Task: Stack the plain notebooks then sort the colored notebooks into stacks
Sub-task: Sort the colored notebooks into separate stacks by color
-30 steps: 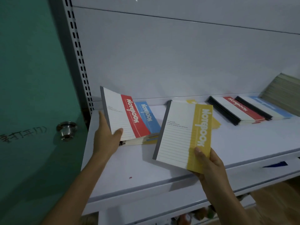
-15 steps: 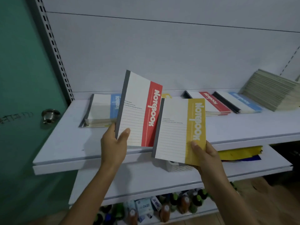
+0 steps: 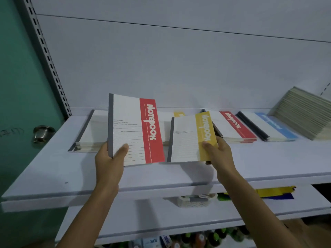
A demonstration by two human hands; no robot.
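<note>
Sorting looks partly done: the plain notebook stack [image 3: 304,113] leans at three o'clock, with a red stack [image 3: 234,126] and a blue stack [image 3: 268,127] beside it on the shelf [image 3: 53,169]. An unsorted-looking pile [image 3: 89,133] waits at nine o'clock. The left hand [image 3: 109,158] grips the red-banded notebook [image 3: 132,129] by its grey spine. The right hand [image 3: 217,153] pinches the yellow-banded notebook [image 3: 188,138]. Both are raised above the shelf.

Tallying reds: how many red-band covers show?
2: one red notebook in the left hand, one topping the red stack on the shelf; others may hide beneath.
</note>
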